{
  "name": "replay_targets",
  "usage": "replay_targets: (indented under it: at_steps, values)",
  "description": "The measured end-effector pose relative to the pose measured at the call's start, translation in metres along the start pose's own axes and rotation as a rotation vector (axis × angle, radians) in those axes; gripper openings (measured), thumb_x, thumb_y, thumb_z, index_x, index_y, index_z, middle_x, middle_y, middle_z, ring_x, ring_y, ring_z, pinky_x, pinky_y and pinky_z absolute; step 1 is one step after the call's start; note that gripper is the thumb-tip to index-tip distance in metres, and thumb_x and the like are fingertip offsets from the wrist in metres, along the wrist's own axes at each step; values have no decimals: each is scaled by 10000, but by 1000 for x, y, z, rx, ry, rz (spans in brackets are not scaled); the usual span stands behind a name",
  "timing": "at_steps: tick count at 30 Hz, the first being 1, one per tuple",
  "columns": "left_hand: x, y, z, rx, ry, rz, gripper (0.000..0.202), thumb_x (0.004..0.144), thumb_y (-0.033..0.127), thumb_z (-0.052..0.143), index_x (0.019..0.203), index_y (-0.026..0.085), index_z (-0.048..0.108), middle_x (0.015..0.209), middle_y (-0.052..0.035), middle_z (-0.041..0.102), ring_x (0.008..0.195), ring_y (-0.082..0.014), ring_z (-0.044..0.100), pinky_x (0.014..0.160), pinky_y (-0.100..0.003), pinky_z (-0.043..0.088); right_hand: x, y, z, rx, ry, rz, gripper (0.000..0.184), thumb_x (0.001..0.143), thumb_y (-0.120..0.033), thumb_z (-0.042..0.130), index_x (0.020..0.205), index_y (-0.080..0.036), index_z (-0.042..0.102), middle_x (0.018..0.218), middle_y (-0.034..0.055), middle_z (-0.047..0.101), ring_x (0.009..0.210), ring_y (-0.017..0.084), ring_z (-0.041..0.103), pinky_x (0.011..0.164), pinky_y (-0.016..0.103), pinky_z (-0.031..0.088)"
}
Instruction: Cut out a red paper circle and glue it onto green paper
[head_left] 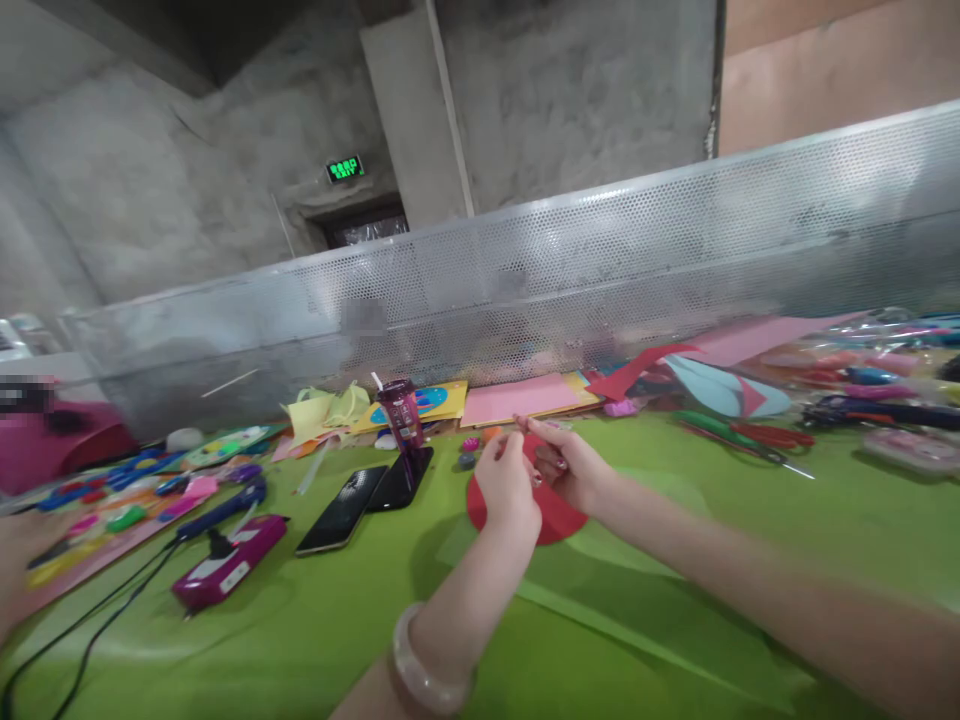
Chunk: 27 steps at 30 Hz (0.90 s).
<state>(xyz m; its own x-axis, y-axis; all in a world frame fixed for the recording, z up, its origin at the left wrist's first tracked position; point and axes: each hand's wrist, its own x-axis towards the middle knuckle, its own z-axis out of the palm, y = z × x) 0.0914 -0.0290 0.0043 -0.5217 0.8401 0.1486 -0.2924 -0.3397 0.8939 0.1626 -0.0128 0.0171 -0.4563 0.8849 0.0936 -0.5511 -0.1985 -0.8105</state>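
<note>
My left hand and my right hand meet above the green table cover, both pinched on a round red paper piece held between them. The red piece hangs just over the cover, partly hidden behind my left hand. A pale bangle is on my left wrist. Sheets of green paper lie under my forearms.
Two dark phones and a purple tumbler lie left of my hands. A magenta device with a black cable sits further left. Scissors, coloured paper sheets and craft bits line the perforated metal barrier.
</note>
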Motion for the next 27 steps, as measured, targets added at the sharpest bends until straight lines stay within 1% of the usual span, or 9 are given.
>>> replay_targets:
  at_steps: [3,6,11,13,16,18,20,24,27]
  values:
    - [-1,-1,2,-23,3,-28,141,654,229,521,547,198,433,316,102,310,289,-69,307,331,-193,249,1,0,-1,-82,28,-50,191,687,-280,572,843,-181,621,346,-117,244,346,44,148,367,191,170]
    - [-2,3,3,-57,-20,-65,179,663,235,528,528,197,417,301,105,305,276,-60,272,322,-187,225,1,-1,-4,-212,63,-126,244,667,-297,595,864,-161,638,384,-105,297,361,36,154,365,191,146]
    - [0,18,-3,-108,-159,-142,270,649,183,570,450,171,388,282,92,318,263,-38,270,308,-168,210,1,-9,-8,-495,80,-238,317,680,-350,592,922,-156,656,374,-95,338,350,33,227,352,180,183]
    - [2,26,-6,-141,-224,-210,272,680,142,523,448,165,384,263,96,285,241,-30,226,288,-159,176,1,-12,-8,-605,78,-273,316,699,-359,571,934,-167,658,391,-78,424,343,35,264,342,179,221]
    - [4,38,-12,-194,-324,-352,225,758,107,395,549,137,472,255,108,233,222,-27,176,272,-143,142,2,-14,-10,-750,61,-317,304,712,-360,558,931,-178,664,449,-51,538,322,33,300,328,178,265]
    - [6,45,-18,-224,-386,-432,260,792,79,314,609,118,494,261,114,206,221,-26,162,274,-130,144,3,-14,-12,-827,35,-340,308,732,-375,529,935,-187,663,550,-22,615,313,32,340,325,181,301]
    - [8,51,-23,-246,-431,-477,284,808,65,275,633,109,495,269,117,189,224,-24,160,280,-121,152,4,-13,-14,-892,5,-370,325,761,-395,483,961,-200,648,730,14,664,318,31,385,330,186,342]
    - [12,55,-26,-238,-525,-481,300,828,135,283,604,121,481,290,110,188,240,-24,166,288,-127,169,4,-15,-15,-1037,-43,-452,333,806,-377,417,1034,-215,598,1075,51,588,390,37,490,362,190,405]
    - [21,48,-24,-178,-528,-439,255,804,183,357,589,132,484,311,99,245,256,-27,214,303,-141,199,3,-31,-15,-1199,-50,-503,328,826,-341,394,1066,-203,571,1159,51,535,507,58,564,420,182,446]
